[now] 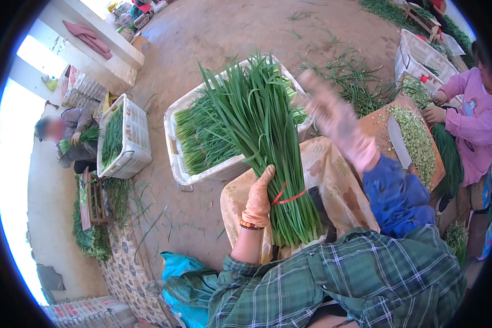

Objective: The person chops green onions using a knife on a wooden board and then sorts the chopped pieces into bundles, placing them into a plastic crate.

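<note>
My left hand, in an orange glove, grips a long bunch of garlic chives around its lower half. A red tie circles the stems just to the right of the thumb. The cut ends point down toward my lap, which a patterned cloth apron covers. To the right of the leaf tips, my gloved right hand is raised and blurred by motion. Its fingers look apart, and nothing shows in them. Behind the bunch stands a white plastic crate holding tied chive bundles.
At right, a wooden board carries a large knife and chopped stems; a co-worker handles chives beside it. Loose leaves litter the floor. At left, another person sits by a filled crate and a wooden stool.
</note>
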The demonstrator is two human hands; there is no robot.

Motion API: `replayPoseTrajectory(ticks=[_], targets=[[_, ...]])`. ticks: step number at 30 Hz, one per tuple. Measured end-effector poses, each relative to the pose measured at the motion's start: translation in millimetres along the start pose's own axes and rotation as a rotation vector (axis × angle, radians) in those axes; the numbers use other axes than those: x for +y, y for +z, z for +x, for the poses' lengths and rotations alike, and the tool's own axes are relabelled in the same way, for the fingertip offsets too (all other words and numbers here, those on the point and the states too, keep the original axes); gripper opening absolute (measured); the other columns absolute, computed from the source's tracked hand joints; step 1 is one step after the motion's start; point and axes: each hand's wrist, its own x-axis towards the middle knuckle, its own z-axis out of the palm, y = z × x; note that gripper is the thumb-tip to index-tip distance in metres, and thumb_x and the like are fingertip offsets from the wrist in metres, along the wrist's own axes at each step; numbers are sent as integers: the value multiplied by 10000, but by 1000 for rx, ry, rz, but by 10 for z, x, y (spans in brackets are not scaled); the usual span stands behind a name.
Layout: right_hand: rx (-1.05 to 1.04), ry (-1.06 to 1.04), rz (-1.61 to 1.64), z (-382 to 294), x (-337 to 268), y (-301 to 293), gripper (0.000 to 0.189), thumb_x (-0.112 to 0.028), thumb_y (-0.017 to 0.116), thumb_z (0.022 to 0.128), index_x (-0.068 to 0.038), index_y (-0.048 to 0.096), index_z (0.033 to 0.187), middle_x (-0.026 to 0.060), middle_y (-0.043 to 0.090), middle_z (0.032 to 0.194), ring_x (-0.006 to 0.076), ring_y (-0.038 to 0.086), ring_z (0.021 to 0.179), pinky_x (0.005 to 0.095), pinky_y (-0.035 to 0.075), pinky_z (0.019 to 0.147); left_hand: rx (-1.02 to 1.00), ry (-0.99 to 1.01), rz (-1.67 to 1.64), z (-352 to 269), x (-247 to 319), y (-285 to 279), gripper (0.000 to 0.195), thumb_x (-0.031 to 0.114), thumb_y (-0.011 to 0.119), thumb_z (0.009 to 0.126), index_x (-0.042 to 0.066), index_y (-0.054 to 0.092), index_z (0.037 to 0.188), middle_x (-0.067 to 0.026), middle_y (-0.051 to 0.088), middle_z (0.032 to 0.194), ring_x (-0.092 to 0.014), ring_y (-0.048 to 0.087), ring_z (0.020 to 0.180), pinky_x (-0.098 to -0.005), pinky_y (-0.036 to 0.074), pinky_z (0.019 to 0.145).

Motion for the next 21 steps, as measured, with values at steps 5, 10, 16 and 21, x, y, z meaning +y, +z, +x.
replayPoseTrajectory(ticks=[5, 10, 16, 21], targets=[[-167, -601, -685, -270, -42, 487, 373, -63, 490, 718, -107, 508, 1088, 34, 585, 833, 154, 559, 845, 367, 260, 974, 113, -39, 23, -13, 0, 207, 360, 270, 545, 792, 37, 502, 1063, -58, 569, 984, -157, 561, 845, -277, 455, 756], [-210, -481, -727, -292, 109, 387, 375, -73, 482, 730, -127, 493, 1101, -13, 601, 824, 115, 556, 855, 407, 194, 1004, 137, -39, -34, -76, -14, 282, 380, 277, 528, 804, 19, 494, 1080, -60, 561, 1007, -163, 560, 849, -283, 453, 766], [48, -320, -358, -449, 59, 189, 611, -136, 567, 740, -45, 275, 1269, 152, 406, 1201, 281, 383, 1119, 370, 206, 989, 243, 71, 174, -185, 200, 328, 380, 286, 508, 812, 25, 498, 1089, -57, 568, 1004, -160, 550, 858, -273, 423, 792], [-99, -17, 181, -793, 366, 721, 760, -218, 652, 695, -24, 210, 1282, 75, 463, 1098, 142, 422, 1027, 277, 330, 892, 130, 220, 209, 168, 236, 443, 423, 248, 520, 806, 29, 420, 1153, -62, 514, 1069, -157, 500, 942, -268, 392, 825]])
